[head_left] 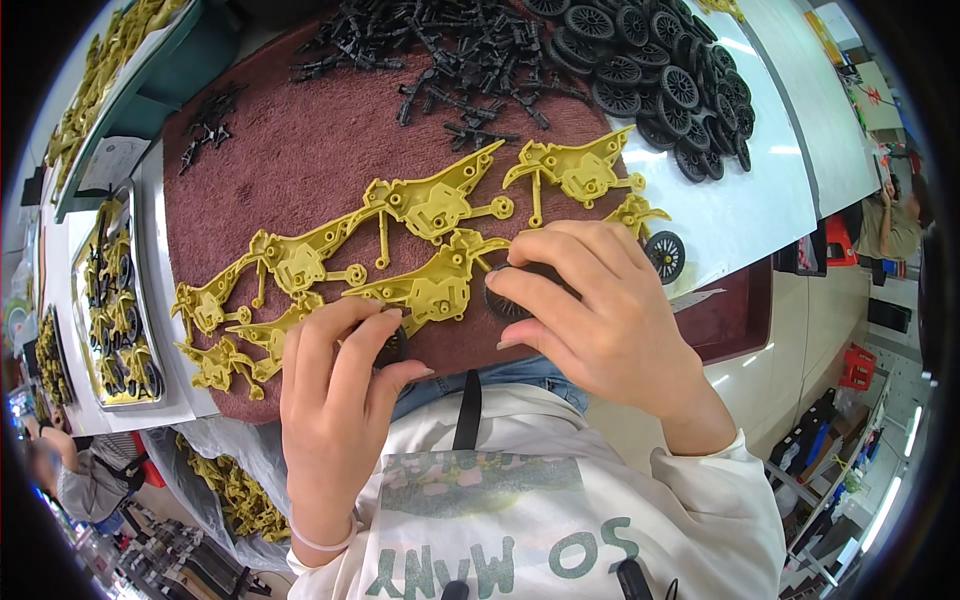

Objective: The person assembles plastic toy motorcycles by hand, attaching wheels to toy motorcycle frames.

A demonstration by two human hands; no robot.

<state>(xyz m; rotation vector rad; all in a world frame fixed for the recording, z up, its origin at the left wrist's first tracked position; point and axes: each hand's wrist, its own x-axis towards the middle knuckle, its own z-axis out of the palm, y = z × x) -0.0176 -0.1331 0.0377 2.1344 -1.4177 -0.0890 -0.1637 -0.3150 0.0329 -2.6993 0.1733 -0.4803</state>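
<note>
Several yellow plastic toy motorcycle body halves (430, 203) lie in two rows on a brown towel (300, 130). My left hand (345, 375) is closed at the near row, its thumb and fingers on a small black wheel (393, 347) that it partly hides. To its right, my right hand (605, 310) pinches another black spoked wheel (508, 302) at the end of the yellow body half (435, 290) between my hands. Behind that hand, a black wheel (665, 256) sits by a further yellow piece (635, 213) at the towel's right edge.
Black wheels (650, 80) are heaped at the far right, beside a pile of thin black parts (440, 60). A green bin (150, 90) of yellow pieces stands far left. Nearer lies a metal tray (120, 300) of part-built toys; a plastic bag (235, 490) of yellow parts is below.
</note>
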